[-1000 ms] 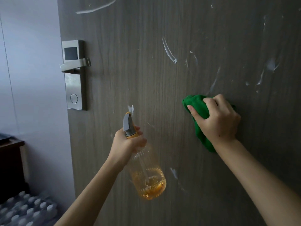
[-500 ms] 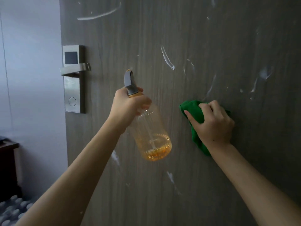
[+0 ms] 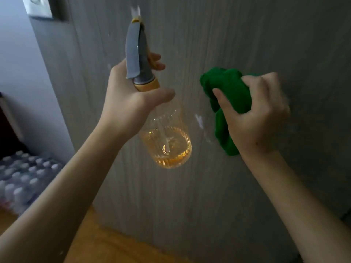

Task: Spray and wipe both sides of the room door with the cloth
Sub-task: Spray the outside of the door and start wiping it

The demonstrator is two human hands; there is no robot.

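The grey wood-grain door (image 3: 218,186) fills most of the view. My left hand (image 3: 131,103) grips the neck of a clear spray bottle (image 3: 167,143) holding amber liquid, its grey trigger head pointing up at the door. My right hand (image 3: 260,114) holds a bunched green cloth (image 3: 226,95) against the door, just right of the bottle. A small white foam mark (image 3: 199,120) shows on the door between bottle and cloth.
The lower corner of the metal lock plate (image 3: 39,8) sits at the top left. Packs of capped water bottles (image 3: 24,177) stand on the floor at the left, beside a pale wall (image 3: 17,59). Wooden floor (image 3: 117,242) shows below the door.
The view has dropped lower on the door, so the handle left the frame and the floor appeared. My left hand raised the bottle beside the cloth. My right hand still holds the cloth.
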